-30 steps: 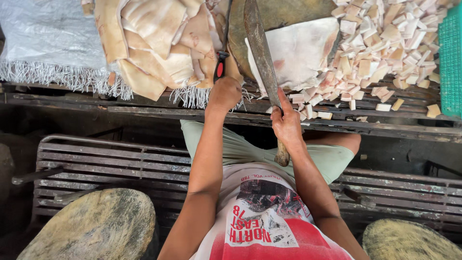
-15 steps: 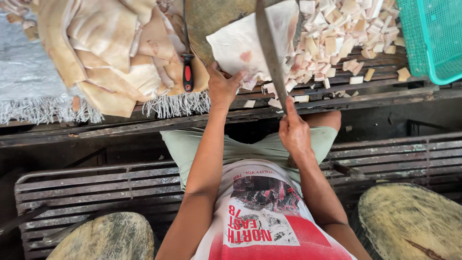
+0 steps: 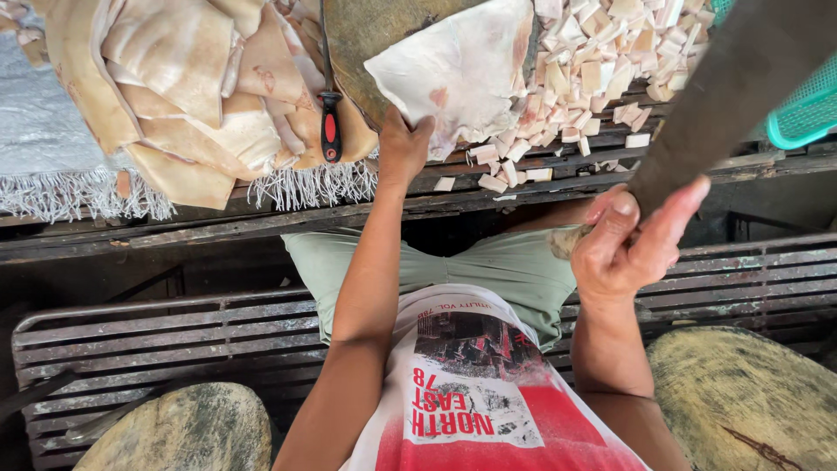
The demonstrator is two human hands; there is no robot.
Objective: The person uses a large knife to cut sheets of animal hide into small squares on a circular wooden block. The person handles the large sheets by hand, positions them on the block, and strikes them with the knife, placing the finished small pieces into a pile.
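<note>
Compared with 1 second ago, your right hand (image 3: 632, 240) has lifted the long dark cleaver blade (image 3: 724, 96) off the round wooden chopping block (image 3: 384, 35) and raised it high toward the camera, so the cutting has paused for this moment. The fingers of this hand are clenched around the handle. Your left hand (image 3: 403, 148) has stayed at the block's near edge, fingers grasping the large pale slab of pork skin (image 3: 462, 70) that lies on the block. I count 1 cleaver, 1 slab on the block, 1 red-handled sharpening tool (image 3: 329, 113) on the wooden desk (image 3: 261, 228), and 1 turquoise plastic basket (image 3: 806, 109). The small cut cubes (image 3: 602, 74) beside the block are too many to count, and the stacked skin sheets (image 3: 174, 87) overlap too much.
</note>
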